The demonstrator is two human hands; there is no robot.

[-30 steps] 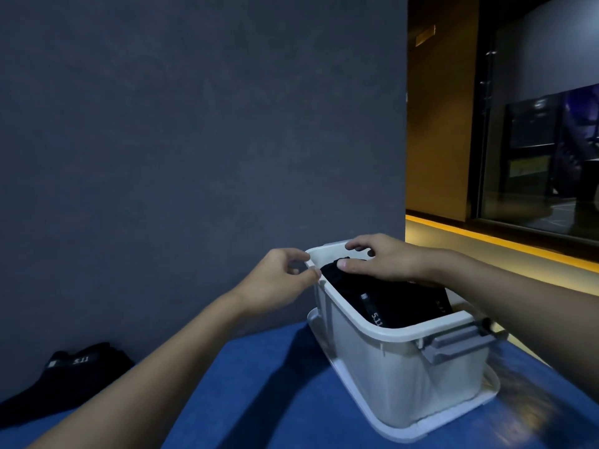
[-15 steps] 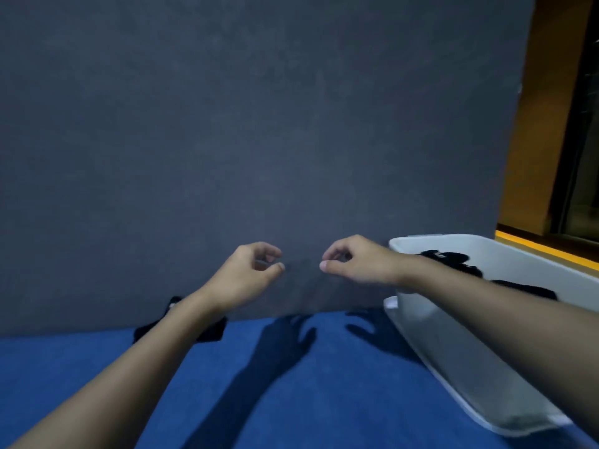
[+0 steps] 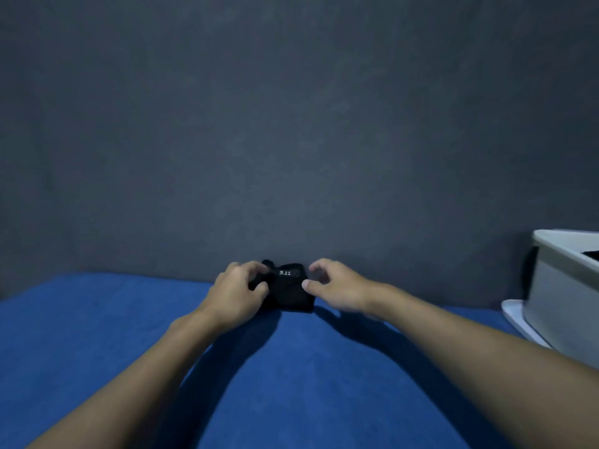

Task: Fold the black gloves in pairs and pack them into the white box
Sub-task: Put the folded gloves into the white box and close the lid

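Observation:
A bundle of black gloves (image 3: pixel 289 290) with a white "5.11" label lies on the blue table (image 3: pixel 291 384), close to the grey wall. My left hand (image 3: pixel 239 295) grips the bundle's left side, fingers curled over its top and thumb against its front. My right hand (image 3: pixel 337 286) is at the bundle's right edge with its thumb tip touching the fabric and its fingers loosely curled beside it, holding nothing. The white box (image 3: pixel 564 286) stands at the far right edge of the view, with a bit of black glove (image 3: pixel 590 254) showing inside.
The grey wall (image 3: pixel 291 140) rises straight behind the gloves. The box stands on a flat white lid (image 3: pixel 515 311) that juts out toward the left. Bare blue tabletop spreads to the left and toward me.
Both hands left the white box, swung left across the table and came down on the glove bundle by the wall. The view turned left, so the box slid to the right edge.

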